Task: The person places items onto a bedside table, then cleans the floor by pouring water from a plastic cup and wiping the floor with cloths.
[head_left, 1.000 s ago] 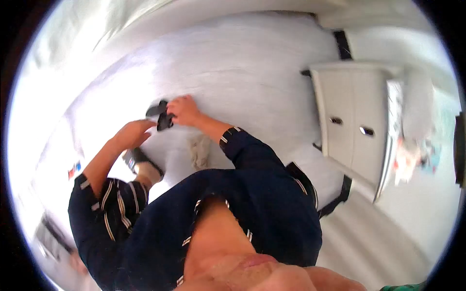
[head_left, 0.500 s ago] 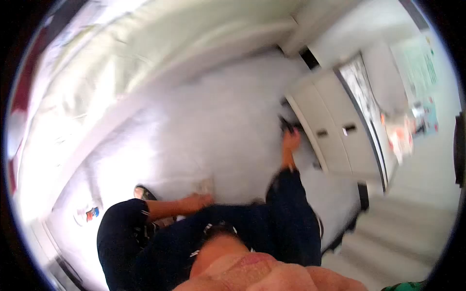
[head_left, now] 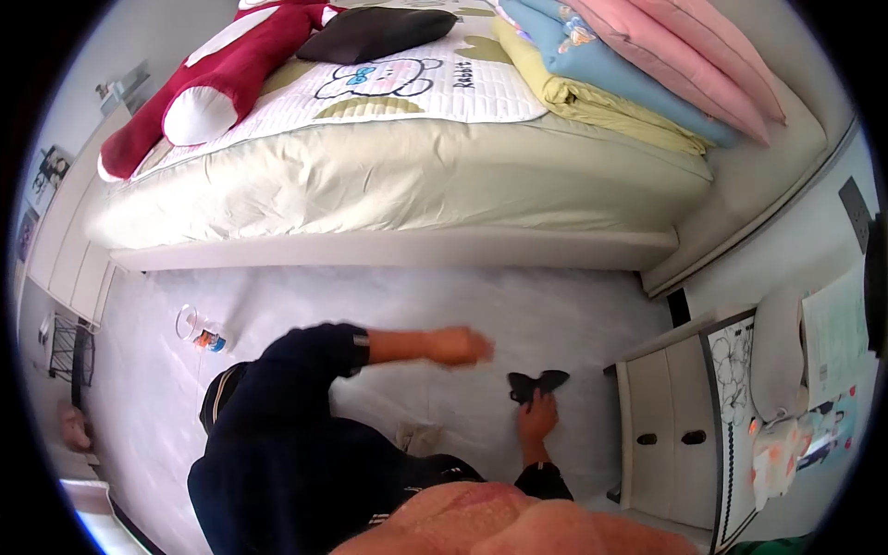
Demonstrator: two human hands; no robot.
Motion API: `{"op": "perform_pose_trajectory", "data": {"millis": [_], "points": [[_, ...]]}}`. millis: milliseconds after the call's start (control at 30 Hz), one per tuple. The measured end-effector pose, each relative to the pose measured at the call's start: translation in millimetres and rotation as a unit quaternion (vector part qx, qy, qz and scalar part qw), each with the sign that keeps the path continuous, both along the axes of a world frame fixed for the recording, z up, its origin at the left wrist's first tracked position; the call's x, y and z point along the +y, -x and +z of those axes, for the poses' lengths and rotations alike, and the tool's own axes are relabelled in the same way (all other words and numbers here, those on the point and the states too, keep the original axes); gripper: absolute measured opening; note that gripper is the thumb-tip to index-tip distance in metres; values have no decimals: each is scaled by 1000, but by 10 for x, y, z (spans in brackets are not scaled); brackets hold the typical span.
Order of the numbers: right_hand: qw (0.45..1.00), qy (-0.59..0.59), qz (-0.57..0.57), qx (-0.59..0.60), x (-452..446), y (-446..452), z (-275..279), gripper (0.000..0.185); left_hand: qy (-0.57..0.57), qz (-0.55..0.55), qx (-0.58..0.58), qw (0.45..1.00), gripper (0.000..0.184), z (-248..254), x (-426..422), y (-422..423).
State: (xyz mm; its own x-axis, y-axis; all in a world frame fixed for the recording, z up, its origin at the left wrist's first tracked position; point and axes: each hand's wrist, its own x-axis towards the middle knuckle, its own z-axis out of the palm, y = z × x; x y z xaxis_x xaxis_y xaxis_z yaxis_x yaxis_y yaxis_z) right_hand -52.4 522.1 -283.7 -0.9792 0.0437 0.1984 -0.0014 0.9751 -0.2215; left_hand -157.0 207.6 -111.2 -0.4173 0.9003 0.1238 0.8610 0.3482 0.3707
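Observation:
My right hand (head_left: 536,416) reaches down over the pale floor, its fingers closed on a black bow-shaped item (head_left: 538,383) whose exact kind I cannot make out. To its upper left, my left hand (head_left: 460,347) hangs above the floor with the forearm stretched across. Blur smears its fingers, and nothing shows in it. A small beige item (head_left: 419,438) lies on the floor beside my dark clothing, partly hidden by it.
A bed (head_left: 398,185) spans the far side, bearing a red plush toy (head_left: 231,83), a black cushion (head_left: 375,35) and folded bedding (head_left: 638,79). A beige nightstand (head_left: 661,398) stands at right. At left, a clear container (head_left: 199,328) lies on the floor.
The view has swung toward the bed. My right hand has brought the black item out from beside the nightstand onto open floor. My left hand has moved away from the beige item.

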Motion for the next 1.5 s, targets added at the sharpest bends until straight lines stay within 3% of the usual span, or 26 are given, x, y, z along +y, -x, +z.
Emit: {"op": "perform_pose_trajectory", "data": {"millis": [67,133,233,300,367,433,467,500,533,633,767,933,1000,1067,1133,1167,1200,1233,1267,1300,1333,1367,1400,1433,1500], "points": [[997,19,69,4,-216,-56,107,47,-130,67,142,979,31,624,-74,450],[995,35,98,13,-410,-141,46,49,-208,138,171,953,31,1153,-175,570],[990,100,95,-8,-750,-382,-5,53,-178,163,124,962,34,1597,-221,323],[992,95,84,-7,-998,-427,155,51,-97,134,92,982,33,1501,-269,108],[990,99,93,32,-1238,-504,156,45,-41,81,80,993,33,749,-498,-170],[989,104,98,27,-1478,-536,260,43,49,3,-27,998,32,275,-525,-751],[990,112,89,6,-1410,-392,195,42,178,-8,-124,976,36,147,-226,-889],[988,125,87,-17,-1419,-339,167,42,101,-152,-96,979,42,-183,-213,-1029],[988,123,85,-33,-1415,-323,215,42,117,-187,-112,969,42,-519,-212,-1263],[988,105,89,-65,-1414,-348,272,41,128,-178,-178,959,42,-530,-234,-1918],[986,99,85,-100,-1435,-307,315,39,198,-197,-252,926,42,-647,-539,-2031],[969,139,182,-97,-1278,31,-26,40,299,-194,-212,910,43,-1019,-423,-1821],[945,95,195,-243,-1098,120,265,42,301,-175,-190,918,43,-1227,-292,-1705],[933,121,176,-289,-1018,105,445,45,297,-168,-161,926,43,-1342,-208,-1543],[918,185,163,-310,-986,99,504,47,149,-120,-152,970,40,-1271,-230,-1347],[912,214,155,-315,-1042,143,561,48,146,-118,-145,971,41,-866,-202,-1178],[912,223,168,-300,-1054,137,564,48,89,-119,-102,984,39,-815,-187,-1018],[913,230,178,-285,-1043,124,563,49,85,-79,-138,984,34,-441,-86,-909],[914,238,188,-271,-1049,124,569,49,53,-25,-94,994,28,-359,-67,-775],[915,230,195,-270,-1048,133,588,50,-20,-43,-41,998,27,-315,-83,-586],[915,222,201,-270,-1038,164,621,52,1,29,-101,994,26,44,-56,-511],[915,216,207,-272,-1025,180,655,53,32,26,-39,998,27,176,-41,-375],[905,237,199,-291,-981,216,702,52,-78,32,34,996,29,144,-93,-257],[895,257,193,-310,-904,289,754,52,-73,65,31,995,31,248,-103,-180],[926,195,231,-225,-697,433,955,49,-82,50,19,995,36,471,-120,-10]]}}
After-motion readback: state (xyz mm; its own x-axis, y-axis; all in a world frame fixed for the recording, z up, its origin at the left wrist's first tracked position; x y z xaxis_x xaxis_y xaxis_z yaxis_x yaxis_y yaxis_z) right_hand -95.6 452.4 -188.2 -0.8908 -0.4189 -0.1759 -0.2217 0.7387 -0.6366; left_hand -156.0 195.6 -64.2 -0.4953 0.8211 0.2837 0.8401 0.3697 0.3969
